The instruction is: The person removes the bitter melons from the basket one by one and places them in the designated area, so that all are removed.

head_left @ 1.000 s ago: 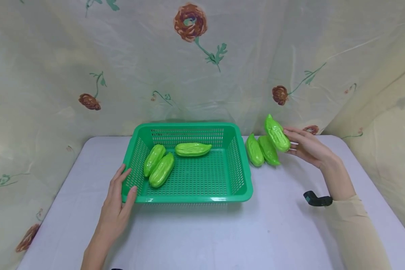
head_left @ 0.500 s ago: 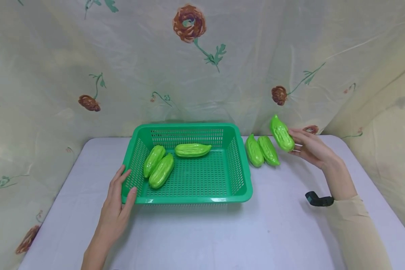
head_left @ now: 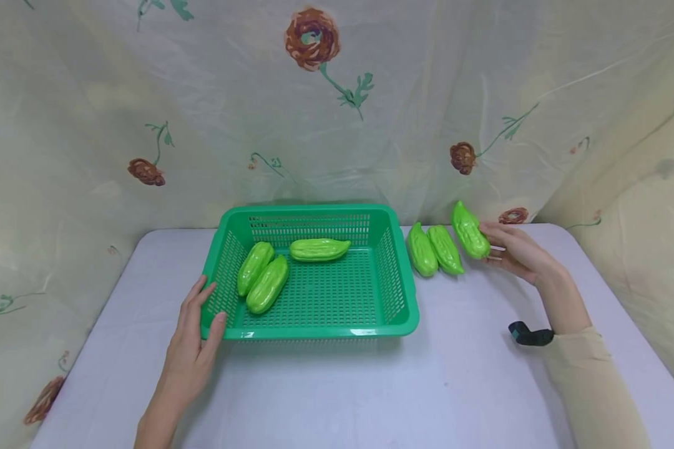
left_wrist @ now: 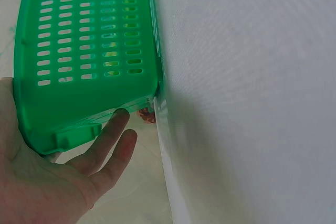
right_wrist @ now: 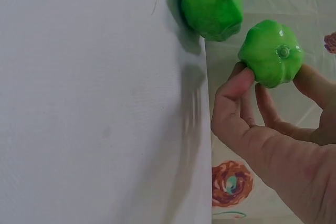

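Note:
My right hand [head_left: 513,249] pinches a glossy green ridged bitter melon [head_left: 470,232], its pointed end toward the back. In the right wrist view, thumb and fingers grip the blunt end of this melon [right_wrist: 273,53] just off the white table. Left of it, two more bitter melons [head_left: 423,251] [head_left: 445,251] lie side by side against the basket's right side. My left hand [head_left: 193,340] holds the front left corner of the green plastic basket [head_left: 320,332], thumb on the front rim. Inside are two bitter melons at the left [head_left: 255,268] [head_left: 268,285] and one [head_left: 320,249] along the back.
The white table [head_left: 337,393] ends at the back against a hanging flowered sheet [head_left: 337,143], which also closes off both sides. A black wrist camera [head_left: 530,334] sticks out from the right wrist at the sleeve [head_left: 590,374].
The right hand has drawn its melon rightward, away from the two lying on the table, then lowered it toward the tabletop. The left hand and the basket stay put.

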Demonstrator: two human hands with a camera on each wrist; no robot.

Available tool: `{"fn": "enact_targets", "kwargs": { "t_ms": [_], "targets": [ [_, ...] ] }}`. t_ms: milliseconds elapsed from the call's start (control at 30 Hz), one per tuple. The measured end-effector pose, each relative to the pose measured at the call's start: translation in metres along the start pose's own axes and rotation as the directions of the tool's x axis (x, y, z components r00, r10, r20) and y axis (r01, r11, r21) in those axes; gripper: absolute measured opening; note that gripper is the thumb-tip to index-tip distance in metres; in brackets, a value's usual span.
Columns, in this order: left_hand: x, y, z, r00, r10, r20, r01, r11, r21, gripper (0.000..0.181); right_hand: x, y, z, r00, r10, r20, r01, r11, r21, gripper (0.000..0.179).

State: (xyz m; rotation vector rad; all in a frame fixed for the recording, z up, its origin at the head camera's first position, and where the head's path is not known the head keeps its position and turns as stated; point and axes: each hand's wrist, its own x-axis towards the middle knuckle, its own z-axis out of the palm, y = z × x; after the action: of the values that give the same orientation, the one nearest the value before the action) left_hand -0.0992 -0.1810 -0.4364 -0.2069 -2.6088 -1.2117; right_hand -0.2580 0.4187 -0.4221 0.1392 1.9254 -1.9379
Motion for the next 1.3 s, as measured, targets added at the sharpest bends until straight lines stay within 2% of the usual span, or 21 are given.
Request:
{"fn": "enact_targets", "kwargs": {
  "t_ms": [167,400,733,1200,1300],
  "targets": [
    [-0.0003,-0.0001,0.0002,1.0,-0.002,-0.001,0.002,1.0,-0.001,0.053,0.0004,0.0031,-0.0002,0.998,0.034,-0.047,-0.039,0.991,-0.127,0.034],
    [-0.0002,-0.0003,0.0,1.0,0.0,0.0,0.0,1.0,-0.006,0.053,-0.0011,0.0057,0.0001,0.995,0.071,-0.071,-0.09,0.942,-0.324,0.075],
    [-0.0002,-0.0006,0.0005,1.0,0.0,-0.001,0.0,1.0,-0.007,0.054,-0.0038,0.0073,0.003,0.992,0.094,-0.081,-0.119,0.906,-0.406,0.082],
    [-0.0008,-0.0005,-0.0002,1.0,-0.005,-0.002,0.005,1.0,-0.001,0.054,-0.0035,0.0094,0.0026,0.989,0.093,-0.111,-0.132,0.893,-0.429,0.078],
    [-0.0006,-0.0009,-0.0001,1.0,-0.003,-0.002,0.003,1.0,-0.003,0.054,-0.0045,0.0087,0.0035,0.989,0.089,-0.122,-0.135,0.88,-0.455,0.077]
  ]
}}
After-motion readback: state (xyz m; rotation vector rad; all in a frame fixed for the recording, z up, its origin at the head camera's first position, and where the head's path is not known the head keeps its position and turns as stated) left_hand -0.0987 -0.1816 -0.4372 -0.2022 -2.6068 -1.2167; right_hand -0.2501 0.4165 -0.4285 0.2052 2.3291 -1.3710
